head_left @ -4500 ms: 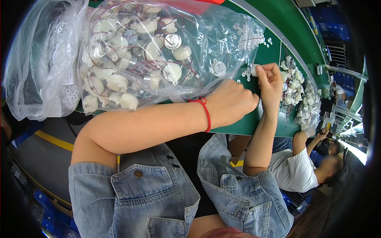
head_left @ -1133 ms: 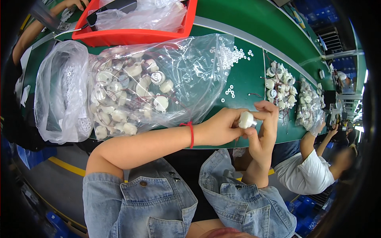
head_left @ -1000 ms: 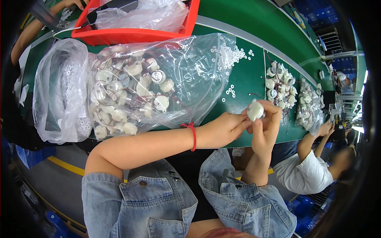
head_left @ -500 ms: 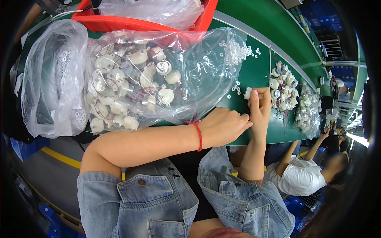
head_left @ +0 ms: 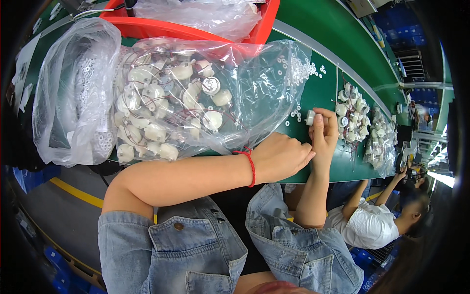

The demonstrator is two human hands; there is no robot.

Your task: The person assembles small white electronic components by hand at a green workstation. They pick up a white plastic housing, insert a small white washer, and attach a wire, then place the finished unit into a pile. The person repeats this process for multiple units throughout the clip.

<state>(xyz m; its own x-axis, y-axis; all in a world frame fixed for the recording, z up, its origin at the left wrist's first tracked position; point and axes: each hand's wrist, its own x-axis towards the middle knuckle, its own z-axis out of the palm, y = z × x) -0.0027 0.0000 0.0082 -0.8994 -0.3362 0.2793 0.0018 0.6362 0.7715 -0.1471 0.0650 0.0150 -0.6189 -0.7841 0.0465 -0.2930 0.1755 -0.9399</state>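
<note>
Around us stretches a workshop, its grey floor (head_left: 66, 211) crossed by a yellow line (head_left: 81, 192) down at the left. Before us runs a long green worktable (head_left: 323, 90), bent by the lens toward its far end at the right. Largest on it is a clear plastic bag (head_left: 240, 93), lying flat and filled in its left part with round white motor units, their dark red wires tangled among them. Beyond our table edge on the right, a co-worker (head_left: 369, 225) in a white top bends toward the same table. Another crumpled clear bag (head_left: 51, 139) lies at the left, with many small white rings inside. Behind the large bag we see a red bin (head_left: 171, 32) containing clear plastic film. Toward the right lie a loose pile of motor units (head_left: 352, 112) and, just past it, a bagged batch (head_left: 381, 142).

Our left hand (head_left: 281, 158) is loosely curled, its fingertips beside the heel of the right; we cannot tell whether it holds anything. Our right hand (head_left: 323, 132) is raised, thumb and fingers pinching a white round part (head_left: 310, 117) over the table, left of the loose pile. On our left wrist sits a red cord bracelet (head_left: 250, 169). Smallest are the white rings: a crowded scatter (head_left: 299, 68) by the large bag's right end, and a little group (head_left: 298, 114) just left of the held part.
</note>
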